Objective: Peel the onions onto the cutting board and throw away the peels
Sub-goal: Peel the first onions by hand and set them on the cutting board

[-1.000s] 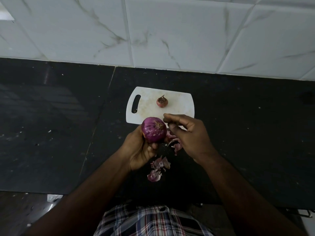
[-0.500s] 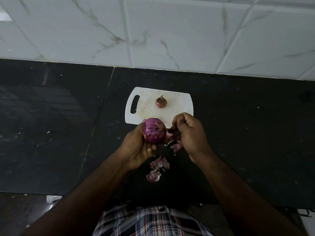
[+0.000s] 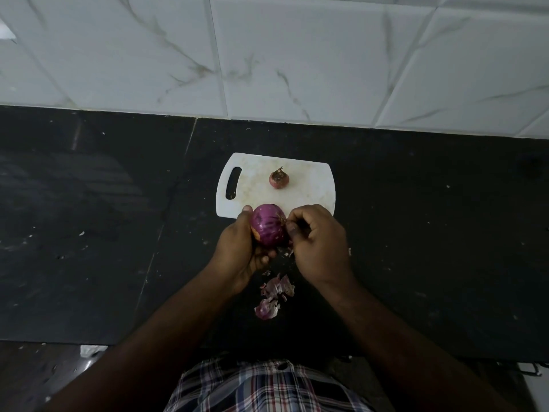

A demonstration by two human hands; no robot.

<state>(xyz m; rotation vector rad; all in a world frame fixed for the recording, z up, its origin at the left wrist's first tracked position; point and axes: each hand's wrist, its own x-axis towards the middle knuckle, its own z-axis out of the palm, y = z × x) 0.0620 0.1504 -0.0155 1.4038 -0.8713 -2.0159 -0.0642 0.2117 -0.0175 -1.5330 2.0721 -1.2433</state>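
Red onion (image 3: 269, 226) cupped in left hand (image 3: 240, 251), root end rightward; right hand (image 3: 316, 245) pinches skin there, nearer the peel.

A dim black stone counter (image 3: 89, 233) meets a white marble-veined tiled wall (image 3: 297, 55).

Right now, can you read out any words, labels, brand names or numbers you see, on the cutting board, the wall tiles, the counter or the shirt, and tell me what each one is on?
No readable text anywhere in this view.
Cutting board: plain white, only faint stains, no brand mark visible.
Wall tiles: grey veining only.
Counter: pale specks, no lettering.
Plaid shirt: checked pattern, no label showing.
Small onion and held onion: no stickers.
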